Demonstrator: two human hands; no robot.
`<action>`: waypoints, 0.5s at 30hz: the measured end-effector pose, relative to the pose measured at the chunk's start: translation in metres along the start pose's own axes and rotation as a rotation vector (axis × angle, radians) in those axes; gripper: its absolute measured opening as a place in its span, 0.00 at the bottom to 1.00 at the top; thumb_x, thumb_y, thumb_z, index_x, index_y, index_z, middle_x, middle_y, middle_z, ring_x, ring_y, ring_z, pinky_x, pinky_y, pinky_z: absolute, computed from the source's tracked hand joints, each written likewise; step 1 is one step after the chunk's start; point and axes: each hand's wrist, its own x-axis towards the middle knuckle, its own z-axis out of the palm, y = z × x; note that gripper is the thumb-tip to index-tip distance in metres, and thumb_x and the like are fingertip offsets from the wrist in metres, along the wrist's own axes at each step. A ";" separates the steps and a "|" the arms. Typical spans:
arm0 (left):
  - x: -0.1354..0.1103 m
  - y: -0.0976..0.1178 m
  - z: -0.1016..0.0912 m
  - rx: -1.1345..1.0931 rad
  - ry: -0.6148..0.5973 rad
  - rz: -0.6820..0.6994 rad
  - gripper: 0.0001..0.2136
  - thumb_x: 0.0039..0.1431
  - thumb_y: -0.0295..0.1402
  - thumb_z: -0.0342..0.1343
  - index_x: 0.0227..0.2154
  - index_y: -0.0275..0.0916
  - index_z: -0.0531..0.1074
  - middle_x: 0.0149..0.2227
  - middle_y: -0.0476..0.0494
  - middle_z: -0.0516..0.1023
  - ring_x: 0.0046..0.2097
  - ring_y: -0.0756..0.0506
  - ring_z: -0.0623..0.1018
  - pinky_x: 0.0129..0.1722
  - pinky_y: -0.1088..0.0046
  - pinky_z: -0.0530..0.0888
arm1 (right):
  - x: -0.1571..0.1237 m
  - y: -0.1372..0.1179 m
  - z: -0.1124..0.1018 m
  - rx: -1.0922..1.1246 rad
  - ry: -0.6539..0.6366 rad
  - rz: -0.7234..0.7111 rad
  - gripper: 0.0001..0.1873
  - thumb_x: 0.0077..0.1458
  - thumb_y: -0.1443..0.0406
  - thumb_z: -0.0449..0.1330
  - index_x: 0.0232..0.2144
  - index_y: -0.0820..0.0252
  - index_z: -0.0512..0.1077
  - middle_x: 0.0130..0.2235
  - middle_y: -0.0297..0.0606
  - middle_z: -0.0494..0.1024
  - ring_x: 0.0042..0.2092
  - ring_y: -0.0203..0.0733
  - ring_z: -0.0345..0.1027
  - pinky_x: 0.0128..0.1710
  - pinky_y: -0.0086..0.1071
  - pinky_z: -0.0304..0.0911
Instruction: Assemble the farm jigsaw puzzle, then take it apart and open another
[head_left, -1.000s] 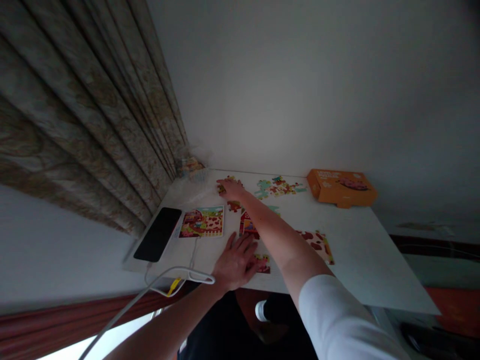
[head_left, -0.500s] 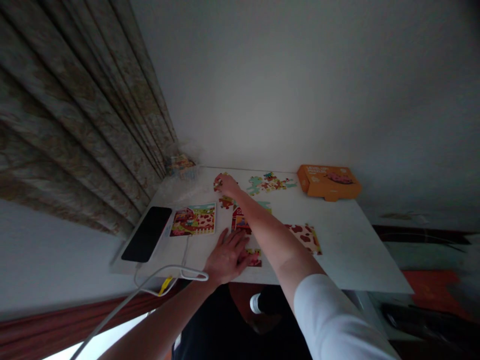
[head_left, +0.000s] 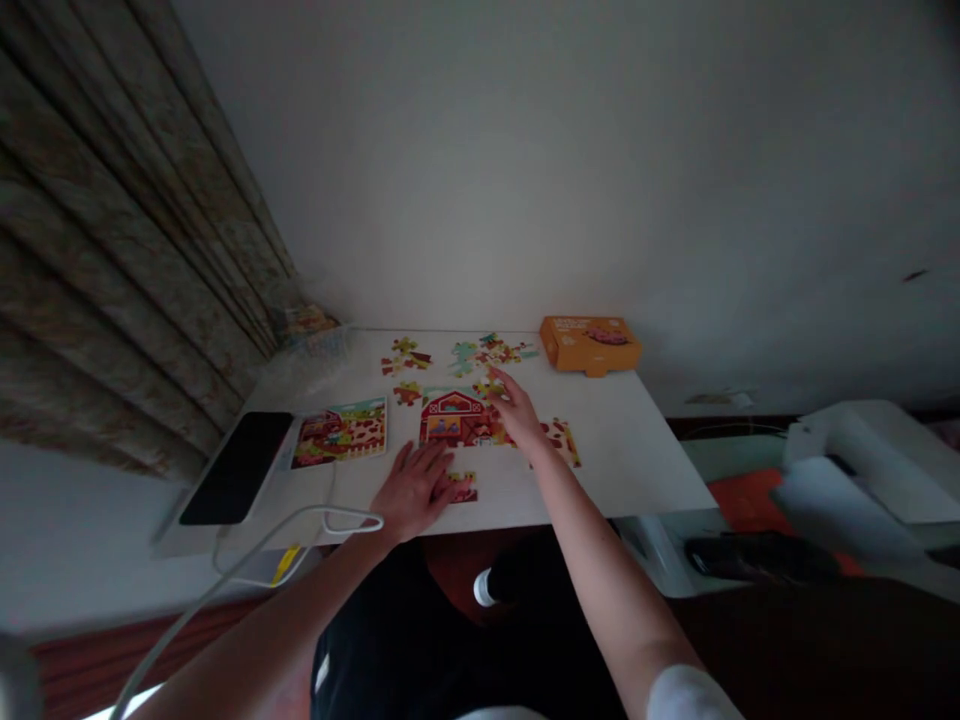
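My left hand (head_left: 411, 490) lies spread open, its fingers touching a puzzle piece (head_left: 463, 489) without gripping. My right hand (head_left: 519, 412) reaches open beside the barn puzzle (head_left: 454, 420); I cannot tell whether it holds anything.

My short white sleeve (head_left: 690, 697) ends high on my right arm (head_left: 600, 570), which is bare below it, as is my left arm (head_left: 255, 628). Over my middle I wear a black garment (head_left: 375, 660) with a small white mark (head_left: 322, 672) on it. Farther down, a dark trouser leg (head_left: 529, 578) runs to a rounded white shoe toe (head_left: 484, 588). A thin white cable (head_left: 247, 545) loops just by my left wrist (head_left: 371, 530); whether it is fixed to me, I cannot tell.
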 end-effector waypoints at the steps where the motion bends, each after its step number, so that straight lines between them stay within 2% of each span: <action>1: 0.000 -0.001 0.000 0.003 -0.004 0.006 0.22 0.71 0.44 0.49 0.60 0.40 0.73 0.65 0.35 0.73 0.66 0.35 0.71 0.69 0.45 0.61 | -0.013 0.000 -0.016 0.024 0.036 0.040 0.32 0.56 0.53 0.65 0.62 0.45 0.71 0.54 0.39 0.79 0.43 0.43 0.75 0.41 0.36 0.74; 4: 0.000 -0.003 0.002 0.014 -0.017 0.020 0.22 0.71 0.44 0.48 0.61 0.40 0.72 0.65 0.35 0.72 0.66 0.35 0.70 0.69 0.45 0.61 | -0.047 0.004 -0.057 0.090 0.133 0.111 0.35 0.54 0.54 0.67 0.63 0.47 0.69 0.49 0.38 0.80 0.36 0.39 0.75 0.36 0.34 0.74; 7: 0.001 -0.004 0.003 0.016 -0.012 0.020 0.23 0.71 0.45 0.46 0.61 0.40 0.72 0.65 0.35 0.72 0.66 0.35 0.70 0.69 0.45 0.61 | -0.072 0.008 -0.081 0.126 0.208 0.110 0.36 0.51 0.53 0.70 0.61 0.49 0.69 0.42 0.35 0.79 0.33 0.39 0.75 0.33 0.34 0.74; 10: 0.001 -0.006 0.006 0.004 -0.005 0.018 0.23 0.70 0.46 0.46 0.60 0.41 0.73 0.64 0.35 0.73 0.66 0.34 0.71 0.69 0.45 0.61 | -0.085 0.010 -0.094 0.139 0.248 0.093 0.34 0.49 0.52 0.71 0.58 0.48 0.70 0.42 0.35 0.79 0.33 0.41 0.77 0.34 0.36 0.76; 15: 0.002 -0.008 0.007 -0.020 0.005 0.023 0.23 0.69 0.44 0.46 0.59 0.42 0.74 0.64 0.34 0.73 0.66 0.33 0.72 0.68 0.42 0.62 | -0.096 0.011 -0.103 0.148 0.289 0.067 0.32 0.48 0.53 0.71 0.55 0.48 0.70 0.43 0.36 0.79 0.36 0.42 0.77 0.34 0.36 0.76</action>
